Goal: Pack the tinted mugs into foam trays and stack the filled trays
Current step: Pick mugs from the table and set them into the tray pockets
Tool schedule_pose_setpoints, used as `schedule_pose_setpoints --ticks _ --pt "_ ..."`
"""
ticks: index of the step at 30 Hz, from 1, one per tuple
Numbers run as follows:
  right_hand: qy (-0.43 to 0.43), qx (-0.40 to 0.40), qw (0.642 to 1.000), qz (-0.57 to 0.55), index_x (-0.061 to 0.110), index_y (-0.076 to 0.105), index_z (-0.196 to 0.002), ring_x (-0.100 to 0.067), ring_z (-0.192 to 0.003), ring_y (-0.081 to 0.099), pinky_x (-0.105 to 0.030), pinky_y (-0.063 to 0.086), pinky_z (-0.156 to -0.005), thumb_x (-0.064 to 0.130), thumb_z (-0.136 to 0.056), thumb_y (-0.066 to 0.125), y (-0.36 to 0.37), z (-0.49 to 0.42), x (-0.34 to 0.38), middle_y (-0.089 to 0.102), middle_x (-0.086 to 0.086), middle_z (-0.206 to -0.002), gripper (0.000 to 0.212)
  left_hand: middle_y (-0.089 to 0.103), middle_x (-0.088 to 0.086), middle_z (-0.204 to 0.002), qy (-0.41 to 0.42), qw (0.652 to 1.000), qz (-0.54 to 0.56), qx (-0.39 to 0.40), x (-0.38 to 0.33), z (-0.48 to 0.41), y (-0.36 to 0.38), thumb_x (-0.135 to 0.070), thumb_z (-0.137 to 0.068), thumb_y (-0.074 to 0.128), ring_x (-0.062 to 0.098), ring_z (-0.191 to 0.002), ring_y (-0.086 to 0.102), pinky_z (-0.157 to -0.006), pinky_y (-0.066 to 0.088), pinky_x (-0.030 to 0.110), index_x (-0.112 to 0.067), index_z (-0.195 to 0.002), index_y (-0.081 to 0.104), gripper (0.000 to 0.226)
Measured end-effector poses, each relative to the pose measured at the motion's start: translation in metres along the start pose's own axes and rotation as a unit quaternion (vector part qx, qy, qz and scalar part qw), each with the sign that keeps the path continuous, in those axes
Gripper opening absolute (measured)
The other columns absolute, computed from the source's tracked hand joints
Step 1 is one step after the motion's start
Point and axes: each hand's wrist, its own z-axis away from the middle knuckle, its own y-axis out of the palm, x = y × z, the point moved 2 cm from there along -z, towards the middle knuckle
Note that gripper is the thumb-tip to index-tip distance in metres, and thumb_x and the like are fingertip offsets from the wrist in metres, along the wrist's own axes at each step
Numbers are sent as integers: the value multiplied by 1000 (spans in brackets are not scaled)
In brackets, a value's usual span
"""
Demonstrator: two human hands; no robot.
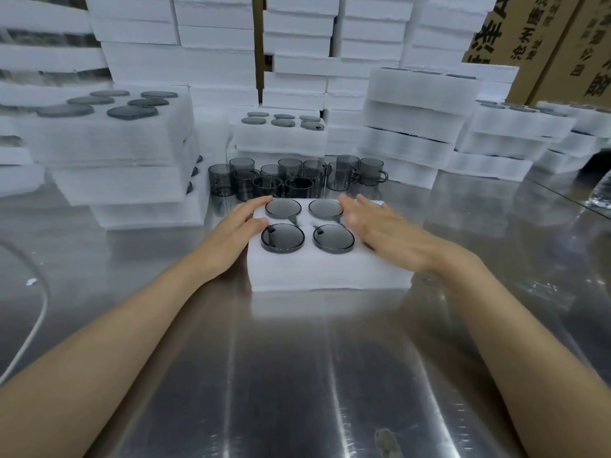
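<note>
White foam tray (324, 269) sits mid-frame on the steel table (297, 358), with four smoke-grey mugs (282, 238) showing base-up in its pockets. The left hand (231, 236) lies against the tray's left end, fingers fairly straight along the edge and thumb on top, clasping nothing. The right hand (380, 226), blurred, spreads flat over the tray's right side, holding nothing. Loose tinted mugs (297, 180) cluster just behind. Filled trays (109, 140) stand stacked at upper left, cardboard boxes (562, 44) at upper right

Bright, even overhead light, wide-angle view.
Streaky glare across steel table (330, 375); foam stacks (215, 38) nearly blown out; motion-blurred right hand (380, 226); bowed and soft at edges; faint shadows.
</note>
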Motion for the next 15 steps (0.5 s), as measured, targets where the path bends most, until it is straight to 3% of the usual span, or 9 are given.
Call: schedule_pose_setpoints --ticks 2,4,6,7,9,10,12,15 --pt "37 -93 985 -143 35 5 -153 7 -142 1 -18 0 -113 68 -87 13 -9 3 -5 4 21 -159 74 41 -22 -144 3 1000 -4 4 0 0 0 -52 -82 43 1 -133 36 -111 26 30 -53 -133 44 51" --pt "102 -142 974 -141 29 8 -154 -3 -146 0 -25 1 -115 68 -90 21 -19 8 -21 5 14 -161 76 40 -22 -145 6 1000 -9 4 0 0 -1 -52 -83 43 2 -133 35 -110 26 30 -51 -135 44 52" --pt "196 -72 975 -76 25 23 -153 -16 -148 10 -39 6 -120 77 -83 27 -25 11 -36 15 6 -161 87 40 -21 -145 12 1000 -10 3 -1 1 -1 -49 -86 43 2 -133 35 -110 26 29 -50 -135 43 49" --pt "228 -18 972 -52 27 37 -147 -21 -145 24 -44 20 -118 83 -75 29 -25 12 -39 29 2 -156 92 40 -20 -144 15 1000 -11 3 -1 1 -1 -46 -89 44 2 -133 35 -109 26 29 -50 -135 43 46" --pt "220 62 971 -68 34 60 -123 -22 -122 54 -36 44 -99 87 -64 40 -20 15 -38 56 0 -133 82 40 -19 -143 22 1000 -11 5 0 1 0 -39 -96 44 0 -130 37 -108 26 28 -50 -135 43 40" --pt "202 73 973 -88 38 64 -111 -20 -114 59 -34 46 -96 87 -60 46 -18 15 -37 61 0 -124 73 41 -21 -140 25 1000 -11 5 0 1 0 -36 -98 44 -4 -126 39 -106 27 26 -51 -134 44 38" --pt "165 73 976 -120 46 63 -99 -17 -114 57 -38 41 -104 88 -57 51 -16 17 -34 60 2 -121 61 42 -25 -134 35 999 -17 3 -1 2 0 -34 -99 44 -21 -115 39 -99 27 17 -53 -131 43 37" --pt "116 90 979 -140 55 61 -104 2 -116 54 -29 38 -107 88 -64 43 -18 20 -34 61 22 -118 54 40 -24 -133 53 998 -26 -10 -3 3 -1 -40 -90 42 -32 -110 32 -95 24 9 -42 -139 41 49"
